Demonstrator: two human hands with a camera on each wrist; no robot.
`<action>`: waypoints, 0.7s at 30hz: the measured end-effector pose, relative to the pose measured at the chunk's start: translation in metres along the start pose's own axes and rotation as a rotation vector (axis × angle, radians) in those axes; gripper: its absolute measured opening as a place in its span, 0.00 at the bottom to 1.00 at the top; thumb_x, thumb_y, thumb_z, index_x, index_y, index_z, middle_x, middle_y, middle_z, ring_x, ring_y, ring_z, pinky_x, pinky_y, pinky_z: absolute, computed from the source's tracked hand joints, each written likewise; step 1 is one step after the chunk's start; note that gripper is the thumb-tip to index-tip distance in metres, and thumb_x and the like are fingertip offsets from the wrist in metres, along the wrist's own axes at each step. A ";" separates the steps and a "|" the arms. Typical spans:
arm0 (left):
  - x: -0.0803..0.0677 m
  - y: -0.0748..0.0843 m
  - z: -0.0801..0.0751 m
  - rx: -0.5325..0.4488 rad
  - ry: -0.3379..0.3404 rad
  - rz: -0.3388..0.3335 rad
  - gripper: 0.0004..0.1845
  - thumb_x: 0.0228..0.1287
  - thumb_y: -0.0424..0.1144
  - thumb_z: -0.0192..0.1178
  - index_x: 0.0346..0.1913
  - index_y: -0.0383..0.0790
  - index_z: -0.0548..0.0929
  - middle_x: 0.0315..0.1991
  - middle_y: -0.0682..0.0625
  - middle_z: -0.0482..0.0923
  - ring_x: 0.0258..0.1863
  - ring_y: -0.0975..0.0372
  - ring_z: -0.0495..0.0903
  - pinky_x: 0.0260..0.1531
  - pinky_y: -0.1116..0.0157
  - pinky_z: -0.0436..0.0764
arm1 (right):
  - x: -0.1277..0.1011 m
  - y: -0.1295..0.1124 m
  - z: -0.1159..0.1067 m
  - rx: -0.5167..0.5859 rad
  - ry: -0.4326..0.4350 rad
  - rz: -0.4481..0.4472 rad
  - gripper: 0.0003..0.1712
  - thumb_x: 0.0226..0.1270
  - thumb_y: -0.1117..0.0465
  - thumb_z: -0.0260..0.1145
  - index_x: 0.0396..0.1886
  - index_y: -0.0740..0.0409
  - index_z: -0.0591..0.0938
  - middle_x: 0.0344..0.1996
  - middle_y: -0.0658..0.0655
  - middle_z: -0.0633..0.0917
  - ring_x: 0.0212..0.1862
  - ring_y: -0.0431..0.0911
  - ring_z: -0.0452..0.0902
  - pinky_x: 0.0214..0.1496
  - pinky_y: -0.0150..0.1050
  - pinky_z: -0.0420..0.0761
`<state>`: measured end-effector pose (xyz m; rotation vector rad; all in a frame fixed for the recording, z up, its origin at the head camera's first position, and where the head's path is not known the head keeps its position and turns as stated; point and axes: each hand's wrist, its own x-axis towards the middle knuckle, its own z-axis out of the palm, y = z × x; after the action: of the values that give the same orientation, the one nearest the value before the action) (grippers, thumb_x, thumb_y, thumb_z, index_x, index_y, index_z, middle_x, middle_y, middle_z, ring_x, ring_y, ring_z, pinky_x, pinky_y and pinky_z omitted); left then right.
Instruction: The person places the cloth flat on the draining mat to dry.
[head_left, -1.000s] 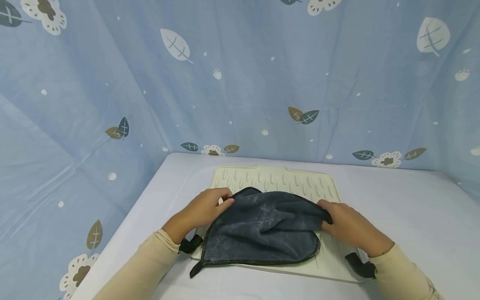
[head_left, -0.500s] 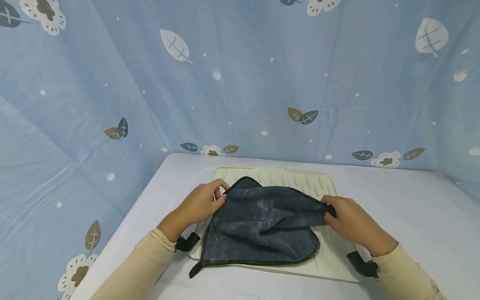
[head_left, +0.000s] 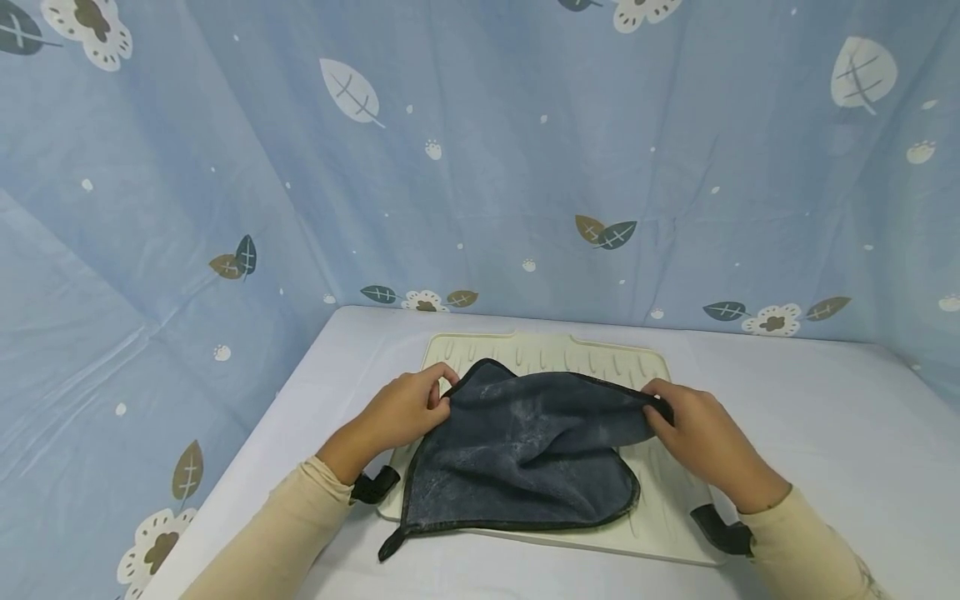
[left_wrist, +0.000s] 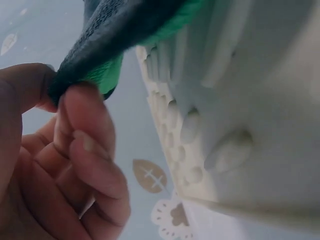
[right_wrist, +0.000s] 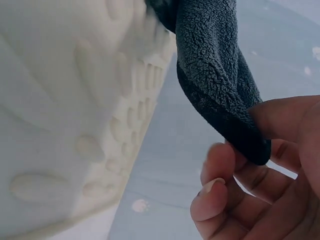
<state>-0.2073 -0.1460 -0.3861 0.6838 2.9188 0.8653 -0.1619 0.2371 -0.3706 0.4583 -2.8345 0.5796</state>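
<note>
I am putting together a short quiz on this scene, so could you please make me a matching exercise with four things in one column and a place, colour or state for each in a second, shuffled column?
Things:
1. cloth
2. ridged mat
3. left hand
4. backdrop fabric

Descriptions:
a. cream, lying flat on the table
b. light blue with printed leaves and flowers
c. dark grey, far edge lifted off the mat
d. pinching the cloth's far left corner

Pairs: 1-c, 2-a, 3-d, 4-b
</note>
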 end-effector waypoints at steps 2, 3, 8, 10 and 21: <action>0.000 -0.001 0.003 0.010 -0.023 0.001 0.15 0.68 0.35 0.59 0.57 0.46 0.78 0.21 0.58 0.70 0.14 0.67 0.65 0.18 0.69 0.65 | -0.001 0.000 0.002 0.002 -0.017 0.009 0.11 0.68 0.68 0.65 0.48 0.63 0.82 0.33 0.60 0.88 0.21 0.39 0.68 0.23 0.33 0.67; 0.000 -0.001 0.004 0.017 -0.035 0.002 0.15 0.68 0.36 0.59 0.57 0.47 0.78 0.21 0.58 0.70 0.15 0.68 0.66 0.18 0.70 0.65 | -0.001 0.001 0.003 0.000 -0.026 0.015 0.11 0.68 0.68 0.65 0.49 0.63 0.82 0.33 0.59 0.87 0.20 0.39 0.67 0.23 0.33 0.66; -0.001 -0.001 0.008 0.039 -0.071 0.024 0.14 0.70 0.36 0.59 0.57 0.48 0.78 0.21 0.58 0.71 0.16 0.67 0.67 0.19 0.70 0.66 | -0.002 0.002 0.006 0.002 -0.076 0.036 0.12 0.69 0.66 0.64 0.51 0.62 0.81 0.31 0.57 0.87 0.19 0.39 0.67 0.23 0.34 0.67; -0.001 -0.001 0.009 0.044 -0.081 0.026 0.15 0.70 0.36 0.59 0.57 0.48 0.78 0.22 0.58 0.71 0.16 0.68 0.67 0.20 0.70 0.66 | -0.003 0.002 0.007 0.001 -0.094 0.035 0.12 0.69 0.66 0.64 0.51 0.62 0.81 0.33 0.58 0.87 0.21 0.39 0.69 0.25 0.35 0.69; -0.002 0.004 0.013 0.104 -0.073 -0.014 0.20 0.70 0.38 0.60 0.63 0.47 0.76 0.42 0.53 0.80 0.34 0.63 0.78 0.36 0.60 0.77 | -0.003 0.008 0.009 -0.036 -0.282 0.001 0.29 0.60 0.62 0.70 0.61 0.66 0.76 0.49 0.65 0.86 0.45 0.51 0.83 0.41 0.49 0.80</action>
<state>-0.2024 -0.1369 -0.3953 0.6844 2.9167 0.6761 -0.1627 0.2412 -0.3819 0.5741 -3.1055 0.4980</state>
